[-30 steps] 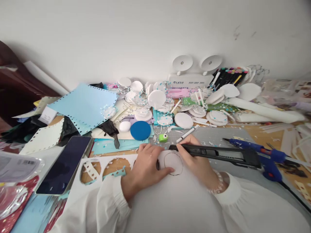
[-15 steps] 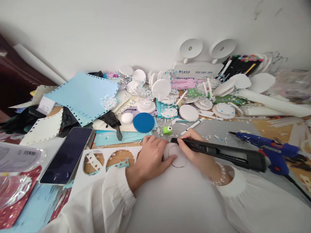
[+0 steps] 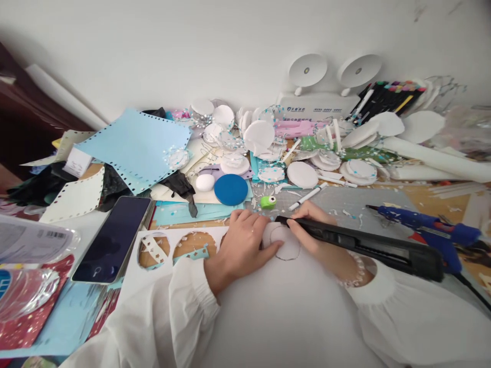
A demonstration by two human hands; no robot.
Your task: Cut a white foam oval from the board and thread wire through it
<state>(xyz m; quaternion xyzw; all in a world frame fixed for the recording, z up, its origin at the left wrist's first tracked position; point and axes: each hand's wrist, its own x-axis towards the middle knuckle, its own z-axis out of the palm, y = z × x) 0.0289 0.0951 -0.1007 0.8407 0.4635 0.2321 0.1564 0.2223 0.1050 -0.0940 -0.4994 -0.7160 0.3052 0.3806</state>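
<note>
My left hand (image 3: 245, 248) lies palm down with fingers spread on a white foam board or thick sheet (image 3: 253, 327), partly over a cut-out hole. Its thumb rests at the edge of a circle (image 3: 286, 244) marked on the sheet. In my right hand (image 3: 318, 232) is a black utility knife (image 3: 364, 243), its front end at the top of that circle and its rear slanting to the right. The blade is too small to make out. Round holes have been cut along the sheet's upper left, and paper scraps (image 3: 153, 250) show through one.
Ahead are a blue disc (image 3: 230, 189), a green paper punch (image 3: 268, 202), a white pen (image 3: 308, 197) and piled white discs (image 3: 259, 137). A blue glue gun (image 3: 429, 225) with its cord lies right. A phone (image 3: 111, 240) and blue dotted paper (image 3: 134, 148) are left.
The view has shifted slightly. The knife's rear end has swung a little to the right and lower. My left hand stays pressed on the sheet.
</note>
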